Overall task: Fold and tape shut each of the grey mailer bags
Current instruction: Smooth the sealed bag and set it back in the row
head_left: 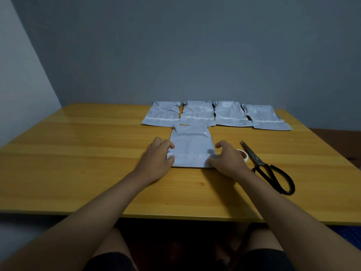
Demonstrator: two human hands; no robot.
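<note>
Reaching forward from the near edge of the table point(82, 173), both bare forearms run up and inward toward one grey bag point(190, 145) lying flat at the middle of the wooden top. The left hand point(157, 160) sits at the bag's near left corner, palm down, wrist low on the wood; its fingers curl over the left edge of the bag while the thumb presses on the near flap, so the corner looks pinched between them. The right hand point(226, 160) mirrors it at the near right corner: knuckles raised, index finger arched above the plastic, thumb and lower fingers on the flap's right end. Whether that hand truly nips the plastic or only presses it down cannot be told for sure, though the fingers are bent and in contact. A crease crosses the bag between the two hands, with the near strip lying as a flap.

Four more bags point(214, 115) lie in a row at the far side, edges touching or overlapping, the middle ones just beyond the held bag's far end. A tape roll point(243, 154) rests just beside the right hand, partly hidden by it. Black scissors point(267, 169) lie to its right, blades pointing away, handles toward the person.
</note>
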